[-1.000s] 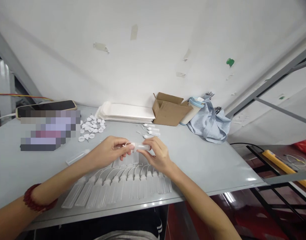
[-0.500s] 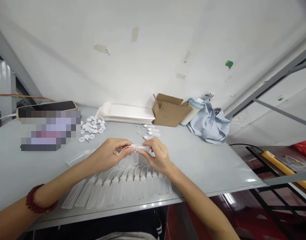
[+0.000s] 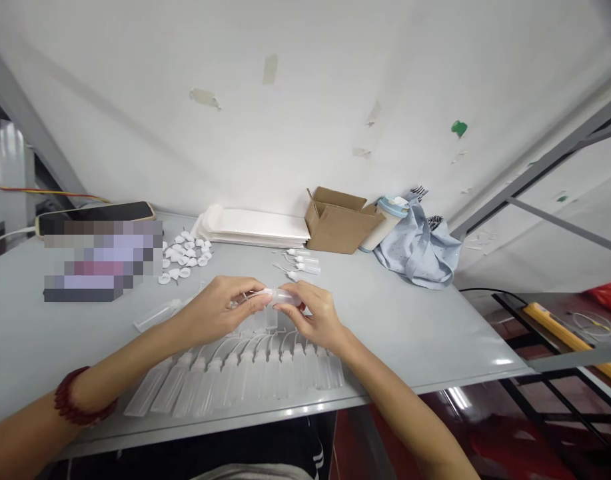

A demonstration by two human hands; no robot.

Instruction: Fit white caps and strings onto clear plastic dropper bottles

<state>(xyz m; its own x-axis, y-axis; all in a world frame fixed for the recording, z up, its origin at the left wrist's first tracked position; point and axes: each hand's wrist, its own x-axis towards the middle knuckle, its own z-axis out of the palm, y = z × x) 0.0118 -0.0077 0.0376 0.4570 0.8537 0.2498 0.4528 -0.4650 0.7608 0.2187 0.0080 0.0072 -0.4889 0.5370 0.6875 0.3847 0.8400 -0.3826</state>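
Above the middle of the table, a small translucent plastic bottle (image 3: pixel 286 297) lies sideways between my hands. My right hand (image 3: pixel 318 313) is closed around its body. My left hand (image 3: pixel 228 305) pinches the white nozzle cap (image 3: pixel 268 291) at the bottle's neck; whether the cap is screwed tight cannot be told. Just below my hands, a row of capped bottles (image 3: pixel 230 380) with thin bent spouts lies along the table's front edge. Beyond my right hand rest several more small bottles (image 3: pixel 308 269). Another bottle (image 3: pixel 158 316) lies partly behind my left forearm.
Loose white caps (image 3: pixel 185 252) are scattered at the back left, beside a phone (image 3: pixel 95 213) and a blurred-out object (image 3: pixel 102 260). Flat white cartons (image 3: pixel 260 227), an open cardboard box (image 3: pixel 338 227), a tumbler (image 3: pixel 380 227) and a blue cloth bag (image 3: pixel 420 247) stand along the wall.
Both hands keep hold of the bottle and its cap. The fingers have shifted slightly at the neck, and the bottle has moved a little to the right.
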